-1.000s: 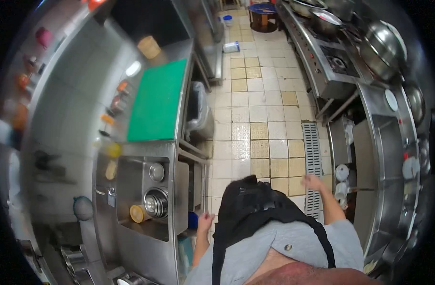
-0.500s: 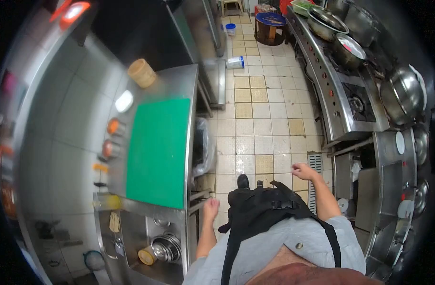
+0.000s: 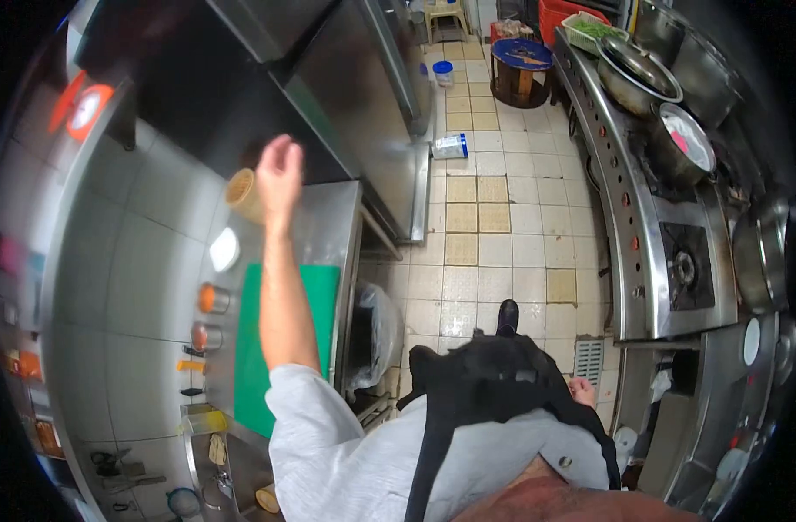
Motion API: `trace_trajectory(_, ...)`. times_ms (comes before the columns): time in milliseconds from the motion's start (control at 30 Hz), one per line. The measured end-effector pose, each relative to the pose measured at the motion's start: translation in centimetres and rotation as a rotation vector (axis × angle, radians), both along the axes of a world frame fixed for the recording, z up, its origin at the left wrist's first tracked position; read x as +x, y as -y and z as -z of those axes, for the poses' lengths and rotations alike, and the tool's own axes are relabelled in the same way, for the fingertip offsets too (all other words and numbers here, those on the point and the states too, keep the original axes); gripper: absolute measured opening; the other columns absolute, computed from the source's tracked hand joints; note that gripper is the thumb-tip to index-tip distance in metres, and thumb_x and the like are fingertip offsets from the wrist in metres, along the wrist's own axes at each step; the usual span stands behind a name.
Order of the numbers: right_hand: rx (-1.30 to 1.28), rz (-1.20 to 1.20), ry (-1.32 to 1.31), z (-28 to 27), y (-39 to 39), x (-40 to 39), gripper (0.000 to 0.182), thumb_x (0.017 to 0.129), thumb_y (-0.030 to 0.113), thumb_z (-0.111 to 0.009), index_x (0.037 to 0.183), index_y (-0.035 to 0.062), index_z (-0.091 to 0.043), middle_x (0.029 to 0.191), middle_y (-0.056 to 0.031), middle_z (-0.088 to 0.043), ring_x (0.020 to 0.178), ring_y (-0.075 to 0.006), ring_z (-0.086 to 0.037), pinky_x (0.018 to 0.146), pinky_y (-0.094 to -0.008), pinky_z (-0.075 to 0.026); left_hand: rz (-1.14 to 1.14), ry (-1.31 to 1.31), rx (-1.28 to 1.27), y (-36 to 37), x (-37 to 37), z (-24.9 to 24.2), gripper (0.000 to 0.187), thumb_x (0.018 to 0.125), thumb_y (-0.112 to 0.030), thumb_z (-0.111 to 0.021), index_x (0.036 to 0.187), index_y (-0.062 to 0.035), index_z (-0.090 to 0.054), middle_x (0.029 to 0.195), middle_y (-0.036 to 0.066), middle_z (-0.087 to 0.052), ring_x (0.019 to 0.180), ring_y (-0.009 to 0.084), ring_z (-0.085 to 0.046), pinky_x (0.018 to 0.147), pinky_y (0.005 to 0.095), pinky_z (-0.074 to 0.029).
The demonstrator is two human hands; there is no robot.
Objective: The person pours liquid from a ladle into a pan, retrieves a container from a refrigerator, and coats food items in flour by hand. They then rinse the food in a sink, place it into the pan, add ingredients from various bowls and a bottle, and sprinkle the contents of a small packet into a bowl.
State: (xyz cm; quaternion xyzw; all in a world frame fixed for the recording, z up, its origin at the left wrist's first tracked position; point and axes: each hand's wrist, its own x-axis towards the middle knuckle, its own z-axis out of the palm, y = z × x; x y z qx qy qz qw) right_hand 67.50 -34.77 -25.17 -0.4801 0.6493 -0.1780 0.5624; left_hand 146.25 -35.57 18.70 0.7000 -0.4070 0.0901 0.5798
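Observation:
My left hand (image 3: pixel 279 170) is stretched forward above the steel counter, just beside a round tan woven basket (image 3: pixel 242 195). Its fingers point away from me, loosely bent and a little blurred, with nothing seen in them. Under that forearm lies a green cutting board (image 3: pixel 252 365). My right hand (image 3: pixel 581 391) hangs low at my right side, partly hidden by the black apron (image 3: pixel 494 383). Its fingers are loosely curled and I see nothing in them.
A gas range (image 3: pixel 668 261) with a covered pan (image 3: pixel 637 74) and a pot (image 3: pixel 681 143) lines the right. On the tiled floor ahead lie a blue-lidded container (image 3: pixel 450 146) and a round blue-topped stool (image 3: pixel 521 56). A tall steel cabinet (image 3: pixel 354 83) stands left.
My left arm has swung up and forward from my side to above the counter near the basket. My right hand has dropped back towards my body. The view has shifted forward.

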Motion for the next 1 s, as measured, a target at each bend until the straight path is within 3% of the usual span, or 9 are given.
trace_trajectory(167,-0.013,-0.190,0.190,2.5,15.3,2.4,0.018,0.096,0.019,-0.058,0.089,0.0034,-0.063,0.067,-0.0018,-0.057,0.055,-0.0096,-0.052,0.048,-0.0246,-0.040,-0.261,0.095,0.053,7.2,1.1,-6.7,0.033,0.092,-0.018,-0.067,0.120,0.0011,-0.066,0.109,0.014,-0.072,0.099,0.0209,-0.068,0.090,0.0323,-0.053)
trace_trajectory(267,0.025,-0.126,0.118,-6.3,27.6,10.0,0.019,0.097,0.021,-0.060,0.088,0.0049,-0.060,0.069,-0.0024,-0.059,0.060,-0.0098,-0.055,0.051,-0.0252,-0.041,-0.443,0.492,0.279,10.9,3.6,-7.3,0.038,0.090,-0.023,-0.065,0.121,-0.0025,-0.065,0.118,0.020,-0.067,0.110,0.0348,-0.064,0.097,0.0407,-0.050)
trace_trajectory(433,-0.289,-0.340,0.079,-9.3,45.2,20.0,0.017,0.097,0.021,-0.058,0.101,0.0040,-0.061,0.074,0.0000,-0.058,0.060,-0.0095,-0.053,0.053,-0.0240,-0.041,-0.688,0.732,0.567,18.2,4.7,-7.8,0.037,0.088,-0.026,-0.067,0.119,-0.0057,-0.066,0.114,0.014,-0.067,0.110,0.0333,-0.061,0.095,0.0452,-0.048)
trace_trajectory(567,-0.326,-0.308,0.193,-12.1,49.4,28.9,0.022,0.098,0.023,-0.059,0.107,0.0037,-0.064,0.078,0.0000,-0.060,0.064,-0.0087,-0.054,0.056,-0.0239,-0.043,-0.974,0.868,0.697,22.0,6.4,-7.5,0.034,0.084,-0.032,-0.069,0.110,-0.0110,-0.067,0.100,0.009,-0.066,0.095,0.0299,-0.060,0.082,0.0458,-0.045)
trace_trajectory(667,-0.179,-0.611,0.118,-8.5,49.9,34.1,0.032,0.099,0.023,-0.059,0.122,0.0007,-0.061,0.091,-0.0031,-0.064,0.076,-0.0110,-0.058,0.067,-0.0273,-0.048,-1.010,0.899,0.496,23.5,7.0,-7.2,0.022,0.079,-0.030,-0.071,0.090,-0.0113,-0.068,0.085,0.007,-0.065,0.086,0.0289,-0.060,0.076,0.0449,-0.045)
trace_trajectory(833,-0.251,-1.063,0.134,-8.3,55.3,46.3,0.033,0.101,0.023,-0.058,0.125,0.0012,-0.060,0.098,-0.0044,-0.065,0.080,-0.0121,-0.059,0.071,-0.0276,-0.049,-0.646,0.782,0.303,17.4,7.0,-11.3,0.026,0.083,-0.027,-0.074,0.101,-0.0081,-0.072,0.091,0.010,-0.072,0.089,0.0294,-0.067,0.080,0.0419,-0.050)
trace_trajectory(900,-0.243,-1.061,0.192,-11.0,57.5,51.2,0.032,0.101,0.023,-0.057,0.125,0.0014,-0.060,0.100,-0.0048,-0.065,0.082,-0.0125,-0.060,0.073,-0.0278,-0.049,-0.783,0.944,0.313,12.1,6.3,-16.6,0.022,0.084,-0.025,-0.074,0.100,-0.0103,-0.073,0.086,0.009,-0.071,0.088,0.0277,-0.067,0.076,0.0392,-0.051)
trace_trajectory(967,-0.248,-1.048,0.302,-14.3,59.5,56.6,0.031,0.103,0.020,-0.053,0.127,0.0011,-0.059,0.108,-0.0068,-0.066,0.089,-0.0140,-0.061,0.077,-0.0287,-0.050,-1.165,0.907,0.664,5.9,3.1,-21.8,0.034,0.086,-0.027,-0.073,0.116,-0.0123,-0.070,0.102,0.010,-0.072,0.096,0.0246,-0.068,0.075,0.0340,-0.052)
trace_trajectory(1000,-0.333,-1.122,0.315,-16.1,60.4,59.3,0.031,0.104,0.019,-0.052,0.128,0.0007,-0.059,0.110,-0.0076,-0.066,0.092,-0.0151,-0.061,0.080,-0.0293,-0.050,-1.187,0.984,0.557,3.8,1.7,-25.0,0.056,0.088,-0.032,-0.068,0.135,-0.0046,-0.056,0.137,0.021,-0.056,0.129,0.0400,-0.048,0.113,0.0632,-0.024)
